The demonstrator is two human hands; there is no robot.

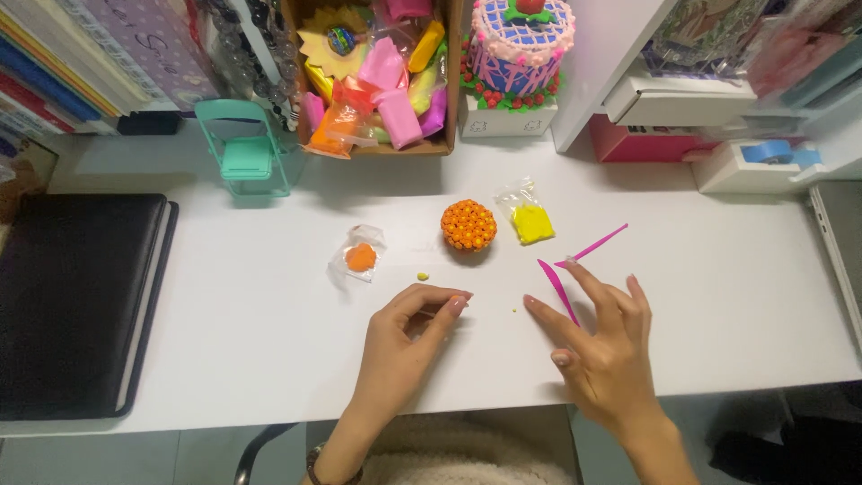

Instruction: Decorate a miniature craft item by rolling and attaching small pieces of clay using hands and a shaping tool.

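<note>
The orange clay ball (468, 224) is sitting on the white table (269, 296), a rounded dome with its whole visible surface covered in small orange beads set close together, each with a darker dot; judged from this, the covering is looking largely done, though its far side is hidden. Just in front of the ball, the left hand (406, 337) is resting on the table with its fingers (456, 304) curled together, thumb and forefinger pinching as if rolling a tiny bit of clay; whether anything is between them cannot be told. A small yellow crumb (422, 276) is lying between the ball and that hand. To the right of the ball and nearer the person, the right hand (603, 346) is hovering with fingers spread apart, touching or nearly touching two pink modelling tools (575, 265). Left of the ball an opened bag with orange clay (361, 256) is lying; right of it, a bag of yellow clay (532, 222). Behind the ball, a cardboard box of clay packets (382, 81) is standing
</note>
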